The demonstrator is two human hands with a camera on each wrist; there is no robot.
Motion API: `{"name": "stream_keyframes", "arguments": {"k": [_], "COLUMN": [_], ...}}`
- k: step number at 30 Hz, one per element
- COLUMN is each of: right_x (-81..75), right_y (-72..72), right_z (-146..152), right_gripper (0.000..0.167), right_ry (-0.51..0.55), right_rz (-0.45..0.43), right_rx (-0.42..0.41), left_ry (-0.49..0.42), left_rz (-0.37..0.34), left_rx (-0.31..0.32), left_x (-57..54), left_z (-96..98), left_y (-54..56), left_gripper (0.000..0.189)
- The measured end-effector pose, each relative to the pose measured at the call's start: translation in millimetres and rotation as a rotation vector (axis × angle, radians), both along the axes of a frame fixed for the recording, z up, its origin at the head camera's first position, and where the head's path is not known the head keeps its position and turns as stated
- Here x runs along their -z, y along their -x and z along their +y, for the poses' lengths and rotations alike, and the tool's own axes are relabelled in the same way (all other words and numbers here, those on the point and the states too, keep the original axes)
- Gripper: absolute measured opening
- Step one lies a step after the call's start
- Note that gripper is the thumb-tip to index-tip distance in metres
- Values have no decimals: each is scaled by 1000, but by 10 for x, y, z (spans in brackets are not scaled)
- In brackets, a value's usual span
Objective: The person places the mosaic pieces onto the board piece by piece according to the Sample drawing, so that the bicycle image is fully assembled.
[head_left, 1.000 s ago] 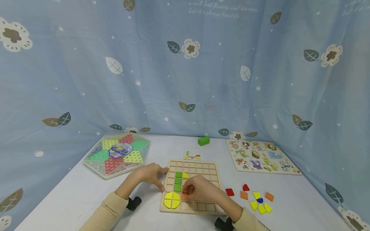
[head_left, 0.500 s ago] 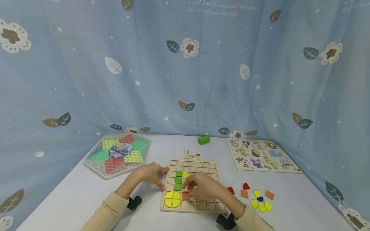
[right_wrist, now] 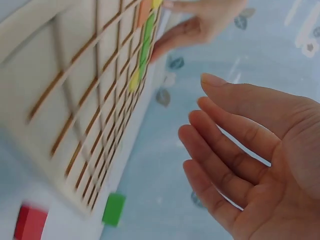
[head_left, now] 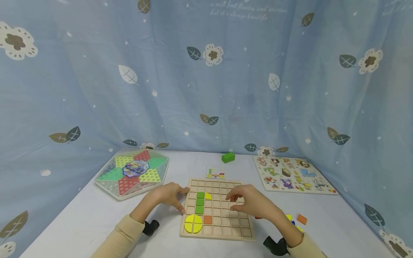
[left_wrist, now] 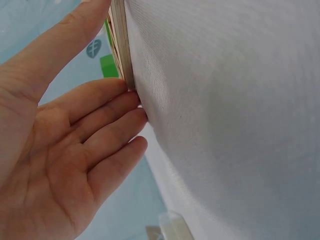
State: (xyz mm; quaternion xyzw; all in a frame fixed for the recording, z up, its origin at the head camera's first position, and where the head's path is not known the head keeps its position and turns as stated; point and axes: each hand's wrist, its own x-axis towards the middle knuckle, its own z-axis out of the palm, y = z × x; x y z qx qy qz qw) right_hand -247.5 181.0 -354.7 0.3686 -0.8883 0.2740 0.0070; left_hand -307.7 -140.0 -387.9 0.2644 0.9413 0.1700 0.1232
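Observation:
A wooden grid board [head_left: 219,237] lies on the table. Yellow quarter pieces [head_left: 189,227] form a disc in its near left corner. Beside them sits an orange square [head_left: 208,219]; farther up are a column of green squares [head_left: 200,202] and one yellow piece [head_left: 208,196]. My left hand [head_left: 171,196] touches the board's left edge with extended fingers; the left wrist view shows its fingertips [left_wrist: 125,86] at the wooden edge. Over the board's right side hovers my right hand [head_left: 250,202]. Its fingers are loosely bent, and the right wrist view shows nothing between them.
Loose pieces, including an orange one [head_left: 302,219], lie right of the board, partly behind the right forearm. A pattern card [head_left: 215,172] and green block [head_left: 228,157] are beyond it. A hexagonal game box [head_left: 155,163] stands left, an animal puzzle [head_left: 290,173] right.
My right hand has let go of the orange square, which stays in its cell beside the yellow disc, and has moved right across the board. The left hand stays at the edge.

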Motion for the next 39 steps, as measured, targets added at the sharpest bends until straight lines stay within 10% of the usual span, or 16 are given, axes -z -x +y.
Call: {"name": "stream_keyframes", "arguments": {"k": [23,39], "right_x": [225,397], "right_y": [-175,-103], "right_z": [1056,1164], "right_gripper": [18,21], "right_ry": [-132,-168], "right_rz": [-158,-184], "right_rx": [192,236], "left_ry": [-6,-7], "left_rz": [5,1], "left_rx": [4,6], "left_x": [35,11], "left_z": [1,0], "left_y": [5,1], "left_gripper": [85,85]}}
